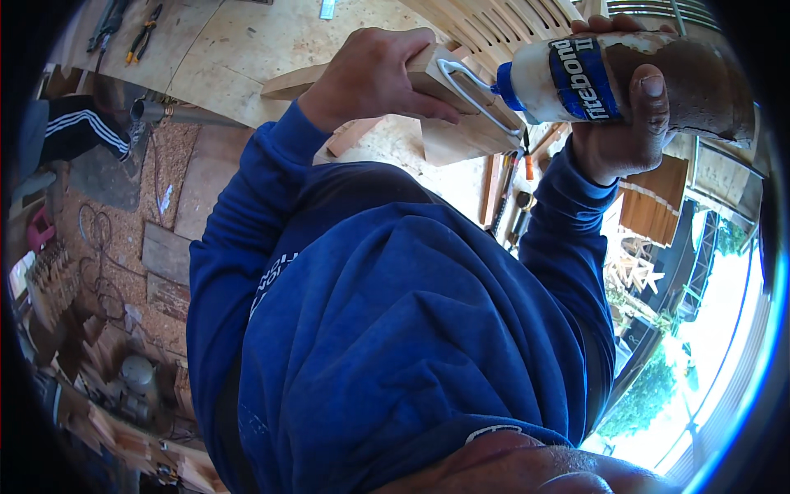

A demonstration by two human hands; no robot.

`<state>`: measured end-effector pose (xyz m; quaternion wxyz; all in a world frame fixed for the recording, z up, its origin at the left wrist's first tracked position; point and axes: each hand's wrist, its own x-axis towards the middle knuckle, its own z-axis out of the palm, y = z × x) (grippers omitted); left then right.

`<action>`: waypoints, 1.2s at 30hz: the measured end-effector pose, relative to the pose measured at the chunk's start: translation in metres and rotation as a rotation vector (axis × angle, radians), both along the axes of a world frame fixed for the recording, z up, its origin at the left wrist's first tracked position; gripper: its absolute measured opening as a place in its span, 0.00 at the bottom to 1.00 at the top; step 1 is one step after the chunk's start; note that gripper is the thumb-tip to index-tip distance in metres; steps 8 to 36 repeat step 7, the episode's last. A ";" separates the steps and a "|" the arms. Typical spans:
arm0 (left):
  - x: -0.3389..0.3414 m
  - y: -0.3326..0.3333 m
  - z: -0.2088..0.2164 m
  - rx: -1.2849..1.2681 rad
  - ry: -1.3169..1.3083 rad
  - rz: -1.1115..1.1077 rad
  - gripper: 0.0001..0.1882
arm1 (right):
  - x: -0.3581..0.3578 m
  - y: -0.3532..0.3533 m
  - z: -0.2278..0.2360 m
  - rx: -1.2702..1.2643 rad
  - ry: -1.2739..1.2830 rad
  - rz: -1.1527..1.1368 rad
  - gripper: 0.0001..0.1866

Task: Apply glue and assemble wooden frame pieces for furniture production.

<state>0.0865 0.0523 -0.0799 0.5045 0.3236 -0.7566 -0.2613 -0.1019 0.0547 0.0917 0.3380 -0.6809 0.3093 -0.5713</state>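
My right hand is wrapped around a large glue bottle with a blue cap and blue label, its body smeared brown. The bottle is tipped onto its side, nozzle toward a pale wooden piece. A looping bead of white glue runs along the edge face of that wood, right by the nozzle. My left hand grips the wooden piece from its left side, thumb along the near face and fingers over the top.
Behind lies a wooden workbench with pliers at its far left. A slatted wooden panel lies beyond my hands. Sawdust covers the floor, where a cable coils. Another person's leg shows at left.
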 end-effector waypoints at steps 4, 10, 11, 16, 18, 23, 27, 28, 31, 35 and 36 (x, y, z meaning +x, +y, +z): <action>-0.002 -0.004 -0.006 -0.083 0.055 -0.025 0.35 | -0.001 0.013 0.001 0.009 -0.033 -0.183 0.37; 0.006 0.001 0.008 0.085 -0.061 -0.047 0.35 | -0.008 0.018 -0.002 0.029 -0.083 -0.217 0.42; 0.006 0.001 0.008 0.085 -0.061 -0.047 0.35 | -0.008 0.018 -0.002 0.029 -0.083 -0.217 0.42; 0.006 0.001 0.008 0.085 -0.061 -0.047 0.35 | -0.008 0.018 -0.002 0.029 -0.083 -0.217 0.42; 0.006 0.001 0.008 0.085 -0.061 -0.047 0.35 | -0.008 0.018 -0.002 0.029 -0.083 -0.217 0.42; 0.006 0.001 0.008 0.085 -0.061 -0.047 0.35 | -0.008 0.018 -0.002 0.029 -0.083 -0.217 0.42; 0.006 0.001 0.008 0.085 -0.061 -0.047 0.35 | -0.008 0.018 -0.002 0.029 -0.083 -0.217 0.42; 0.006 0.001 0.008 0.085 -0.061 -0.047 0.35 | -0.008 0.018 -0.002 0.029 -0.083 -0.217 0.42; 0.006 0.001 0.008 0.085 -0.061 -0.047 0.35 | -0.008 0.018 -0.002 0.029 -0.083 -0.217 0.42; 0.006 0.001 0.008 0.085 -0.061 -0.047 0.35 | -0.008 0.018 -0.002 0.029 -0.083 -0.217 0.42; 0.006 0.001 0.008 0.085 -0.061 -0.047 0.35 | -0.008 0.018 -0.002 0.029 -0.083 -0.217 0.42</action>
